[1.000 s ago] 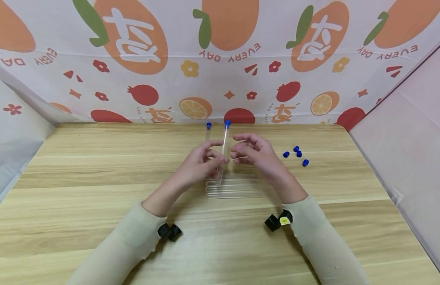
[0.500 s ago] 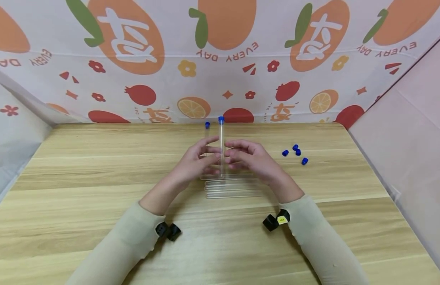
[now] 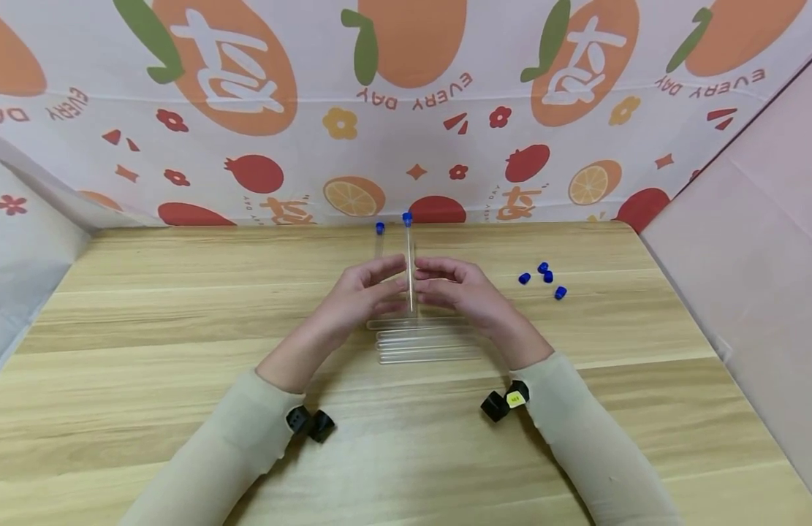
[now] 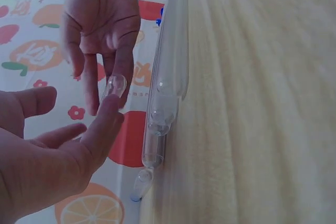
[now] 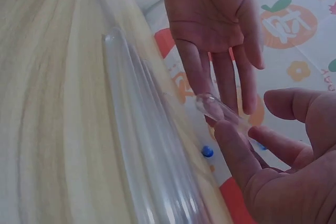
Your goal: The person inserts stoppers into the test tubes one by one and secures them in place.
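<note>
As tube [image 3: 410, 272] points lengthwise away, cap [image 3: 407, 219] farthest, left hand [image 3: 361, 291], right hand [image 3: 468, 288] touch it; straight-fingered.

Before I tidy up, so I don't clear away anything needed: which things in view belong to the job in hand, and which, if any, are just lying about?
Likely part of the job:
held capped tube
second capped tube
uncapped tubes
four loose blue caps

Seemingly just surroundings or worn gear:
fruit-print cloth
wooden table
black wrist devices
</note>
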A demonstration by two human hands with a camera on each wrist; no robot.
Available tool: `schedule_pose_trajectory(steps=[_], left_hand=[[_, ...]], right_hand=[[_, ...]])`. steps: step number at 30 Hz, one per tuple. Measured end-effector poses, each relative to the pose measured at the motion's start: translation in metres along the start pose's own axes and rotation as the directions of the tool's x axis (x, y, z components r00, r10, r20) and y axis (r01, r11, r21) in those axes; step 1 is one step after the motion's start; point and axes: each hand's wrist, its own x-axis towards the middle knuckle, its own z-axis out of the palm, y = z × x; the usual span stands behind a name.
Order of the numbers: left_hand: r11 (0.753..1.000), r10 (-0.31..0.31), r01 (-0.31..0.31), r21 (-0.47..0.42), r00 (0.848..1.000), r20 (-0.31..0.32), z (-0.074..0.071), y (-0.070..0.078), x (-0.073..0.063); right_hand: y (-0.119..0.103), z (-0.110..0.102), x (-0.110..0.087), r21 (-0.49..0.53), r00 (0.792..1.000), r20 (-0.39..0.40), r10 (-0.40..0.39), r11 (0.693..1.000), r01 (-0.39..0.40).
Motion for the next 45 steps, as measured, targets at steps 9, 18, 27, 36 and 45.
schedule_pose_trajectory(steps=[9, 18, 27, 36, 45], left_hand=[[1.000, -0.001, -0.001, 0.024, 0.998, 0.065, -0.009, 0.002, 0.009], [1.000, -0.022, 0.021, 0.018, 0.995, 0.096, -0.009, 0.003, 0.011], [1.000, -0.024, 0.022, 0.023, 0.996, 0.089, -0.007, -0.001, 0.013], [0.999, -0.015, 0.010, 0.052, 0.996, 0.088, -0.006, -0.003, 0.015], [0.998, -0.020, 0.014, 0.067, 0.996, 0.089, -0.005, -0.007, 0.019]], right_hand=[[0.004, 0.001, 0.007, -0.005, 0.999, 0.017, 0.039, 0.999, -0.039], [0.006, -0.002, 0.004, -0.021, 0.999, 0.002, 0.036, 0.999, -0.036], [0.009, -0.001, 0.005, -0.095, 0.998, 0.000, 0.068, 0.993, -0.068], [0.010, -0.002, 0.008, -0.022, 0.996, -0.005, 0.086, 0.996, -0.086], [0.013, -0.001, 0.008, 0.054, 0.997, 0.001, 0.078, 0.995, -0.078]])
